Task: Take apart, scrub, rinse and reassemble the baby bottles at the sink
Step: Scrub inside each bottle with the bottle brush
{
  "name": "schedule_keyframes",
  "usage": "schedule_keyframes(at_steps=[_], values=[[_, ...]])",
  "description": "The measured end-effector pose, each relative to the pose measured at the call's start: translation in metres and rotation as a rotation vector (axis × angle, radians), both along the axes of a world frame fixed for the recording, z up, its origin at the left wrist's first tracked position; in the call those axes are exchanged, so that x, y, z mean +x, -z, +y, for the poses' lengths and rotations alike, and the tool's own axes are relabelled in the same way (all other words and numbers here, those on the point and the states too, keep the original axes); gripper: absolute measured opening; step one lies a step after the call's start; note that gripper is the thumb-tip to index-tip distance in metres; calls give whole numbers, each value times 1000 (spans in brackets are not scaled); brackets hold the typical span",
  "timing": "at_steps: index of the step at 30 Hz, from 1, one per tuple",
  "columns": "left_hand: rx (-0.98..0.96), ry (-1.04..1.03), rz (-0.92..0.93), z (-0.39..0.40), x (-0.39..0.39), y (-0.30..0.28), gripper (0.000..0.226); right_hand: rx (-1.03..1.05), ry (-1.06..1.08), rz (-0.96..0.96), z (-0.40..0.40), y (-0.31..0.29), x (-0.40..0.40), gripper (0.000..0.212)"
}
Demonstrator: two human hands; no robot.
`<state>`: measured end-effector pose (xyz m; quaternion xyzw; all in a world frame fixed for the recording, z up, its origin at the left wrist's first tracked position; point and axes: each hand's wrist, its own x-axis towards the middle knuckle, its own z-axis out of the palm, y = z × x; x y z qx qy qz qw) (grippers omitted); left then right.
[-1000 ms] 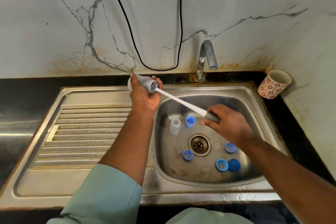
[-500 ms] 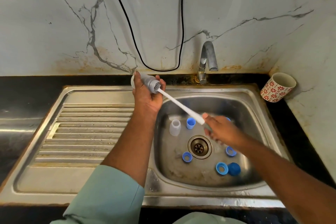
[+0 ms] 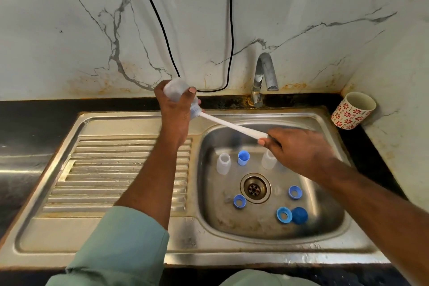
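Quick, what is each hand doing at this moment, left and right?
Left hand: fingers curled round a clear baby bottle, holding it.
Right hand: fingers gripping the white brush handle; its head is in the bottle.

You hold a clear baby bottle (image 3: 174, 91) tilted above the sink's back-left rim, the white brush (image 3: 234, 126) running into its mouth. In the basin (image 3: 210, 195) stand two clear bottles (image 3: 223, 163) beside a blue cap (image 3: 243, 157); blue rings (image 3: 284, 215) lie around the drain
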<state>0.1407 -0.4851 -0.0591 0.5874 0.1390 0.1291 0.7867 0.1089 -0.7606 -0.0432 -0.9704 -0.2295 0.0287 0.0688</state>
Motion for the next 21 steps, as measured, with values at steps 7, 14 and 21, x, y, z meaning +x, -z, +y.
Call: schedule_keyframes(at_steps=[7, 14, 21], values=[[42, 232, -17, 10, -15, 1, 29, 200, -53, 431, -6, -15, 10, 32], [-267, -383, 138, -15, 1, -4, 66, -205, -173, -316, 7, 3, -9, 37], [-747, -75, 229, -40, 4, -13, 36, 244, 60, -66, -33, 6, 13, 32]])
